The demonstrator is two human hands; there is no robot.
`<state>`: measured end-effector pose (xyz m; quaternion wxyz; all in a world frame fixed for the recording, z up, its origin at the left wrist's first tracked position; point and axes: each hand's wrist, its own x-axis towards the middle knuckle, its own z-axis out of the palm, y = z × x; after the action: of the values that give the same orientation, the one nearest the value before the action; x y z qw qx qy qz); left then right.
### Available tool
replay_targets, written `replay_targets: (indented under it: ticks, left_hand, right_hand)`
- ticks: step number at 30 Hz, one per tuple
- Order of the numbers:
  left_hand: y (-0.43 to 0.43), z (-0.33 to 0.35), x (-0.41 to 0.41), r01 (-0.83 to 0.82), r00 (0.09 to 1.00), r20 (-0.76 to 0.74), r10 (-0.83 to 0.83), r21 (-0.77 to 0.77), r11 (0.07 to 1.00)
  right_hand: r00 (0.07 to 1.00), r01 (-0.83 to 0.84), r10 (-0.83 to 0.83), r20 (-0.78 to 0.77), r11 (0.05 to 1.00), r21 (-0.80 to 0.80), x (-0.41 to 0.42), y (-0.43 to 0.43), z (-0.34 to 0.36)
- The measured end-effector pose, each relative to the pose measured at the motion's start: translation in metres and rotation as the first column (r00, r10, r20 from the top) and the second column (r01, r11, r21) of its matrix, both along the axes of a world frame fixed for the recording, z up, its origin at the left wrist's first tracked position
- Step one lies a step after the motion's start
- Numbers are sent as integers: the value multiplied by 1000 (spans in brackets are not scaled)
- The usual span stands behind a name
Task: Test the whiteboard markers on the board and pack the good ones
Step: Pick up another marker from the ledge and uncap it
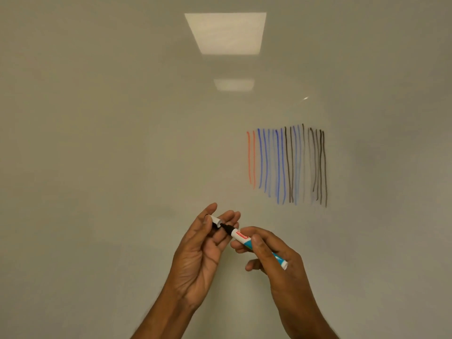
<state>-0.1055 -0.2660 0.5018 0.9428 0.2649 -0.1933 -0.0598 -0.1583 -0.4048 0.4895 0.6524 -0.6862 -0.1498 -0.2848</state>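
White and teal marker (242,238) with a red label band, uncapped, black nib showing, held low and centre in front of the whiteboard (117,148), not touching it as far as can be seen. Barrel lies on a slant, nib pointing up and to the left, tail end sticking out past the right hand (276,265). That hand grips the barrel around its middle: thumb laid along the top, fingers curled beneath. Nib sits right at the mouth of the cap (215,220); cannot tell whether it has entered or only touches the rim. Cap is white, with a dark end toward the thumb, pinched between thumb and fingertips of the left hand (203,250), palm turned toward the viewer, remaining fingers loosely bent behind the cap. Both forearms rise from the bottom edge, bare. Up and to the right of the hands, well apart from them, a block of vertical test strokes (287,165) on the board: two orange-red at the left, then several blue, then black mixed with blue, black at the right edge. Some lines strong, some pale and thin. Higher up, two light-panel reflections (226,33) on the glossy surface, a large one above a smaller one.
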Motion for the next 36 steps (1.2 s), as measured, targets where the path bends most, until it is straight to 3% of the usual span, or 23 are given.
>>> replay_targets:
  ticks: [8,25,36]
  left_hand:
    - [15,-15,-15,-19,1000,2,19,60,998]
    - [42,-41,-32,-123,990,-70,123,6,992]
    - [89,-74,-36,-208,971,-106,216,79,975]
  right_hand:
    - [999,-25,26,-21,999,48,2,23,-18]
    - [995,-94,92,27,995,44,-8,69,-33]
    - [984,-157,162,-76,985,75,-5,108,-66]
